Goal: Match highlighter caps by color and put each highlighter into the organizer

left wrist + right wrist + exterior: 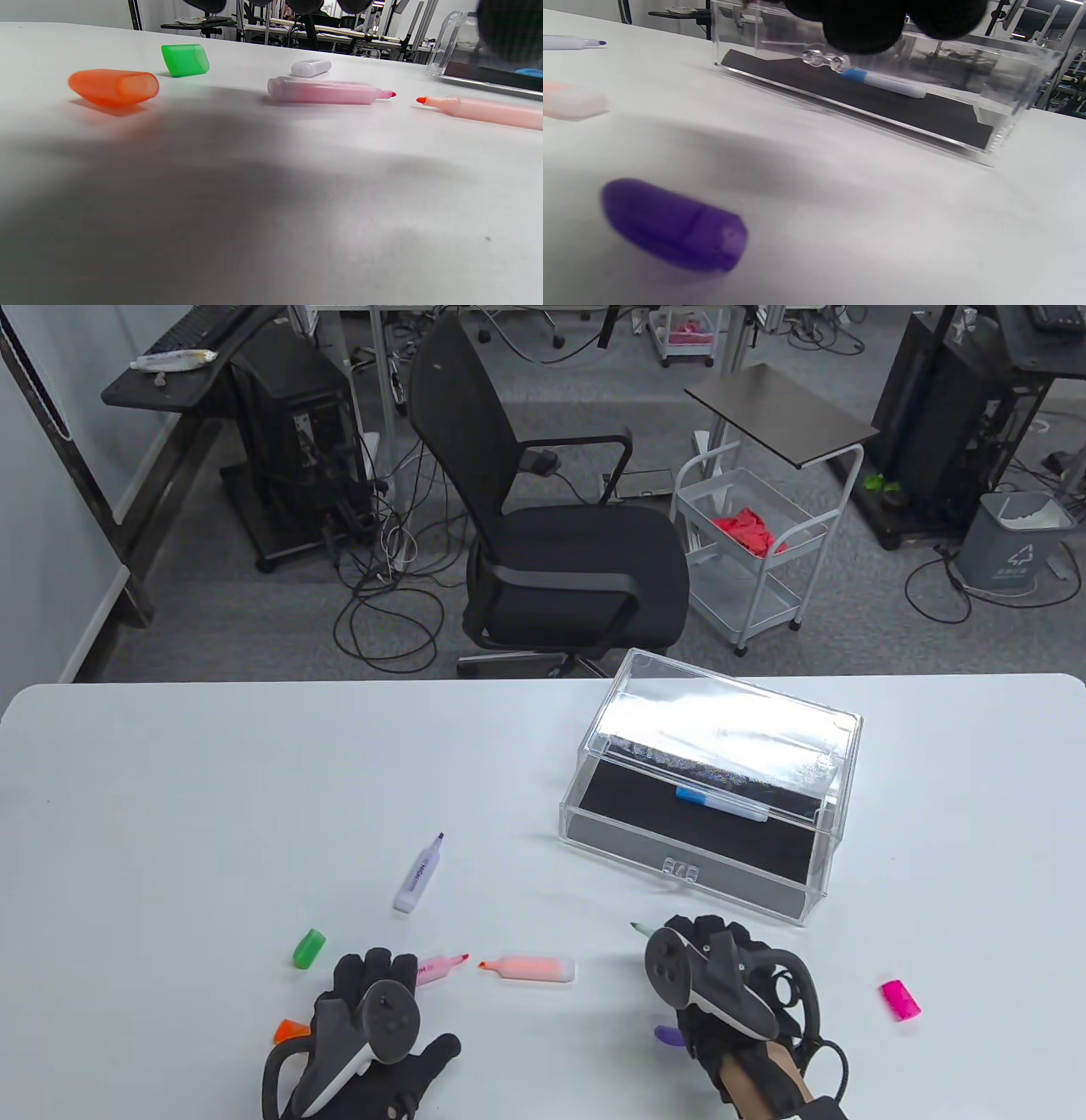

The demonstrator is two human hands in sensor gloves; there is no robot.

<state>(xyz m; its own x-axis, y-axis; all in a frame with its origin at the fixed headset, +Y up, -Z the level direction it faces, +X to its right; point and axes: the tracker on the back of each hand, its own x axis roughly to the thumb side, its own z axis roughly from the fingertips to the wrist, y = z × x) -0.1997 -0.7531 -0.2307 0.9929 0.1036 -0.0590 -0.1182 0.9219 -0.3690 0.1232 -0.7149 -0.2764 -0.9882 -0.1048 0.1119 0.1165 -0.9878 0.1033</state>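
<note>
Two gloved hands low over the tabletop among uncapped highlighters and loose caps.

The right hand point(713, 976) curls round a green-tipped highlighter point(638, 929); a purple cap point(674, 226) lies just beside its wrist. The left hand point(373, 1027) lies flat, fingers straight, an orange cap point(113, 86) beside it, pink highlighter point(326, 91) ahead. The organizer point(708, 785) beyond the right hand holds a blue highlighter point(721, 803).

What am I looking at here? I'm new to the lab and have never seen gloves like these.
Those are a person's hands in black sensor gloves, left hand and right hand, each with a tracker strapped on its back. One camera looks down at the white table; the other two sit on the wrists, low over the surface. Uncapped highlighters and loose caps lie about: orange cap, green cap, purple cap, pink cap. One blue highlighter already lies in the clear organizer. What the hands hold, I cannot tell.
</note>
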